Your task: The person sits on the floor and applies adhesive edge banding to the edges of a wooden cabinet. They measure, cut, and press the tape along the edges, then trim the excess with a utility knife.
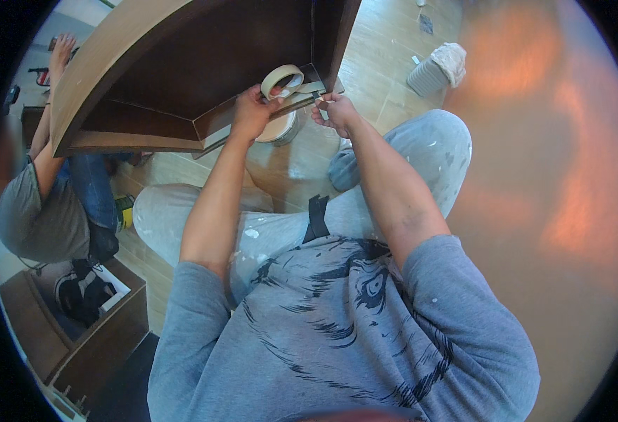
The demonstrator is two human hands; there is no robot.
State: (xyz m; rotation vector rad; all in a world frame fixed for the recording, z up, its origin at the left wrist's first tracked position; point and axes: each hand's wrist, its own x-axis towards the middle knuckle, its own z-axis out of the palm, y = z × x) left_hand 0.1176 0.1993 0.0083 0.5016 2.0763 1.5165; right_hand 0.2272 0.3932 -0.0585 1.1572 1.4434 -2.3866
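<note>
Your left hand (251,112) closes its fingers around the cream round roll of masking tape (283,79), standing on edge above them. Your right hand (335,112) pinches the pulled strip (311,87), which runs sideways between both hands, against the dark brown wooden cabinet (182,63).

Both bare forearms are reaching up toward twelve o'clock. The left hand (251,112) is gripping with curled fingers. The right hand (337,112) is pinching at its one o'clock side.

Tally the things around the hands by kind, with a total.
Tape rolls: 1, held by the left hand; the right hand pinches its loose end.
Wooden cabinets: 1
Buckets: 1
Waste baskets: 1
Total: 4
</note>
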